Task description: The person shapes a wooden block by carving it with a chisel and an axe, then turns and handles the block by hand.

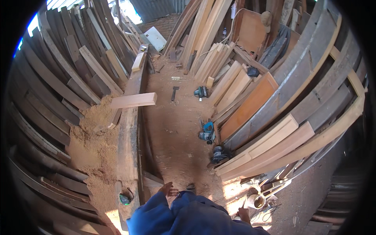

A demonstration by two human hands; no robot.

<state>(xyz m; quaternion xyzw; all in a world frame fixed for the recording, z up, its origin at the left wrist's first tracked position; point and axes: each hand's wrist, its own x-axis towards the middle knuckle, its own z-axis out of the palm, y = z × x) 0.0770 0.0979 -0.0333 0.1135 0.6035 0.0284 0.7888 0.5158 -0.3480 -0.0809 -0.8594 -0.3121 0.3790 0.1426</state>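
Observation:
My left hand (168, 190) is in front of my blue clothing, fingers apart, with nothing seen in it. It is to the right of the long wooden beam (128, 145). My right hand (243, 214) is low at my right side, its fingers curled round a thin, pointed item (245, 202) too small to name. Beyond that hand a round, light-coloured container (256, 201) stands on the floor. A green and black tape measure (125, 198) lies on the beam's near end. Farther along, a short, pale plank (134, 100) rests crosswise on the beam.
Sawdust (96, 133) is heaped left of the beam. On the floor are a hammer (174, 93), a teal power tool (201, 92), a blue power tool (207, 132) and a dark grey one (219, 154). Boards (258, 149) lean along the right; more timber (58, 74) lines the left.

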